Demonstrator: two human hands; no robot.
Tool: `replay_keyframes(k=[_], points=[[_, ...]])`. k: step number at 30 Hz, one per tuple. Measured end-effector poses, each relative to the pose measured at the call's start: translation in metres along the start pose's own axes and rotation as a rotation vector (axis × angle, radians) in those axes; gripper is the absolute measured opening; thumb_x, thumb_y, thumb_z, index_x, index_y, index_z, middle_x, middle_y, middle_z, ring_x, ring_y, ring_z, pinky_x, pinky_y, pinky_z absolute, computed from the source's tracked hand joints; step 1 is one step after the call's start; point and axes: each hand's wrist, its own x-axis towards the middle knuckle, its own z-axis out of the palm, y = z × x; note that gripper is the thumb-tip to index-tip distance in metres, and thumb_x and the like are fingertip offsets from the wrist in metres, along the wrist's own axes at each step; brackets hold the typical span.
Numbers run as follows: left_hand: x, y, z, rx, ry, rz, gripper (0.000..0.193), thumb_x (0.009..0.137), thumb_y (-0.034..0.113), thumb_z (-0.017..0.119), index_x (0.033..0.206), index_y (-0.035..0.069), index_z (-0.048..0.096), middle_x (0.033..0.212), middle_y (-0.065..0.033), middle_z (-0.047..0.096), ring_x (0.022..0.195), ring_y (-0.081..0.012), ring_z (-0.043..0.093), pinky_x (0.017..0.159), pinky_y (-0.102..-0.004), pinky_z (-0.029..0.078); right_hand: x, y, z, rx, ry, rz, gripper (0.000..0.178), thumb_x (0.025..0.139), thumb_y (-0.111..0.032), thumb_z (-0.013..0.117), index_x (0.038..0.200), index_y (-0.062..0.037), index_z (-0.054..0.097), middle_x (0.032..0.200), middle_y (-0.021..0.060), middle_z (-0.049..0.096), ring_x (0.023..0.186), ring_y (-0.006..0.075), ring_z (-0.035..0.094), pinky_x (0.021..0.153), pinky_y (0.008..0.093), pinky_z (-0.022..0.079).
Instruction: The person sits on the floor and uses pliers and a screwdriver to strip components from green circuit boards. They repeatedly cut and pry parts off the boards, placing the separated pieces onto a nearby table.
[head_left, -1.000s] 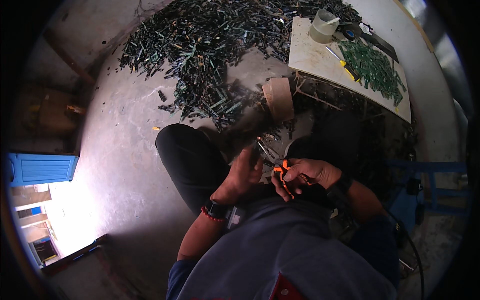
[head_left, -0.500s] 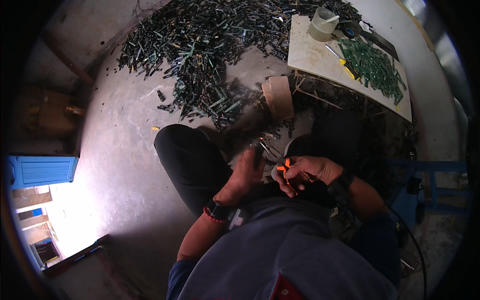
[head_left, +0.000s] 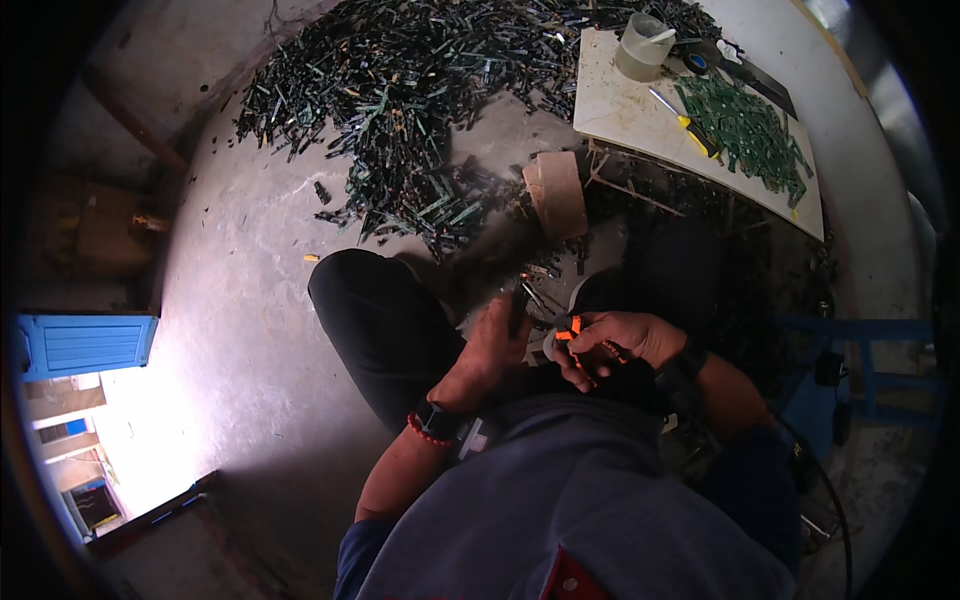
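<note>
My right hand is closed around pliers with orange handles, their dark head toward my left hand. My left hand is upright beside them, its fingers close together around or against something dark that I cannot make out. Just past the fingertips are a thin metallic piece and a small orange-red spot; what they belong to is unclear. Both hands are in front of my body, between my bent knees.
A big heap of dark and green strips covers the floor ahead. A brown cardboard roll stands near my knees. At right, a low board table bears a cloudy tub, a yellow-handled screwdriver and green strips.
The pliers' head shows more plainly beside my left fingers, with the handles shifted slightly. Both hands stay in nearly the same place.
</note>
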Motion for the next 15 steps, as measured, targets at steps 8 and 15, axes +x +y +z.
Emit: replay_keyframes(k=[8, 15], points=[[-0.001, 0.004, 0.005, 0.075, 0.040, 0.012, 0.051, 0.096, 0.050, 0.028, 0.062, 0.012, 0.036, 0.050, 0.0029, 0.030, 0.043, -0.0068, 0.024, 0.041, -0.0231, 0.020, 0.001, 0.006, -0.004, 0.080, -0.004, -0.006, 0.032, 0.092, -0.033, 0.050, 0.092, -0.0030, 0.060, 0.082, 0.0133, 0.065, 0.071, 0.0209, 0.064, 0.057, 0.0251, 0.046], [-0.011, 0.022, 0.016, 0.154, 0.078, -0.020, 0.048, 0.096, 0.045, 0.025, 0.067, 0.010, 0.040, 0.050, 0.0029, 0.031, 0.043, -0.0077, 0.026, 0.042, -0.0238, 0.021, -0.005, -0.001, 0.005, 0.223, 0.078, 0.015, 0.032, 0.092, -0.033, 0.052, 0.091, -0.0014, 0.060, 0.079, 0.0128, 0.064, 0.066, 0.0210, 0.063, 0.063, 0.0297, 0.050]])
